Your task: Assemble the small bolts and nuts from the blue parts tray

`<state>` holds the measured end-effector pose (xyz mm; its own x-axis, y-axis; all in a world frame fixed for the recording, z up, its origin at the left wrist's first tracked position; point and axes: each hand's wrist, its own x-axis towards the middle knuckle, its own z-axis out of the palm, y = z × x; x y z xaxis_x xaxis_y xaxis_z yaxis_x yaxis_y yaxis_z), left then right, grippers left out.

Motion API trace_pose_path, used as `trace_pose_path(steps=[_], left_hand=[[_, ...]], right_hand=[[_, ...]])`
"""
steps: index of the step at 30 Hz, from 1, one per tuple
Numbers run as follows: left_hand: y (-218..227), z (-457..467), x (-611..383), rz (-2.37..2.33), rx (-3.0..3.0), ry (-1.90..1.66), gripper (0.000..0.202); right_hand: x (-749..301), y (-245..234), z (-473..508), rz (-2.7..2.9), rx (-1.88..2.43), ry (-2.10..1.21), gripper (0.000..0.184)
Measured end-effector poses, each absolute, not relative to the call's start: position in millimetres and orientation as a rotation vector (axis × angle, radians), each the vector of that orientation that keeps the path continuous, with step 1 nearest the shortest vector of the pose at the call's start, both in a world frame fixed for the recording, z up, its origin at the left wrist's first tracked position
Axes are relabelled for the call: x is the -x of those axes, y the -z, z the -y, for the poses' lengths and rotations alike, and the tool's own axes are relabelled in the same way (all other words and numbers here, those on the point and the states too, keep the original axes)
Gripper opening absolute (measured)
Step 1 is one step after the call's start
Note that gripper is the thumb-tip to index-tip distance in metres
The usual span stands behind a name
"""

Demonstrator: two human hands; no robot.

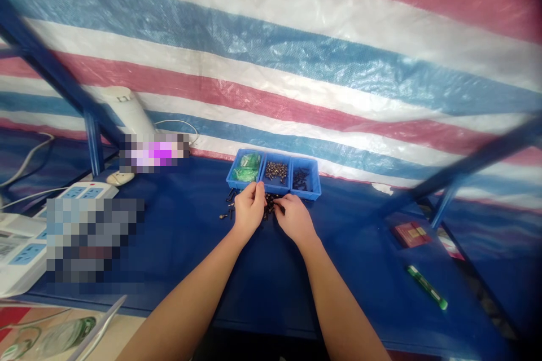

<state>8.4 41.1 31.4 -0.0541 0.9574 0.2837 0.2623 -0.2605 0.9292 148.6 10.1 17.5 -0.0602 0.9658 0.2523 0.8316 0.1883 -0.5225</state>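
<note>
A loose pile of small dark screws [270, 211] lies on the blue tabletop, partly covered by my hands. My left hand [249, 207] is at the pile's left side, thumb raised and fingers curled closed; what they hold is hidden. From the right, my right hand [294, 215] touches the pile with bent fingertips drawn together, and anything between them is too small to make out. Just beyond stand three joined blue bins: a left bin [231, 179] with green plastic packets [247, 168], a middle bin [277, 185] with brassy screws [276, 171], and a right bin [311, 194] with black screws [300, 177].
White power strips [21, 279] and a blurred-out dark object [95, 242] occupy the left. A white device [131, 115] stands behind them. To the right lie a green tube [427, 287] and a red box [410, 235]. Blue metal braces [449, 166] flank the striped sheet [296, 84].
</note>
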Motion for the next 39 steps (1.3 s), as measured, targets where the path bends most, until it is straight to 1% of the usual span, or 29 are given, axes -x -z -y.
trace_pose_path(steps=[9,18,22,24,26,28,29,35,39], left_hand=[[-33,-40,-10,-1.302,-1.587,-1.347,0.041],[-32,-39,-10,-1.305,-1.609,-1.332,0.042],[-33,-39,-9,-1.299,-1.624,-1.318,0.043],[-33,-39,-8,-1.294,-1.641,-1.299,0.041],[-34,-39,-9,-1.268,-1.670,-1.265,0.033],[-34,-38,-11,-1.200,-1.716,-1.219,0.024],[-34,-37,-13,-1.155,-1.738,-1.196,0.023],[-36,-34,-16,-1.015,-1.737,-1.183,0.025],[-34,-36,-15,-1.027,-1.749,-1.179,0.025]], right_hand=[[-145,-12,-10,1.975,1.746,-0.284,0.021],[-144,-23,-10,1.891,1.614,-0.323,0.019],[-144,-21,-13,1.657,1.524,-0.439,0.019],[-143,-20,-14,1.447,1.452,-0.538,0.023],[-143,-20,-16,1.265,1.353,-0.659,0.028],[-142,-21,-17,1.135,1.261,-0.786,0.029],[-141,-22,-17,1.077,1.226,-0.843,0.028],[-138,-21,-18,0.810,1.104,-1.054,0.027],[-140,-18,-19,0.778,1.102,-1.066,0.029]])
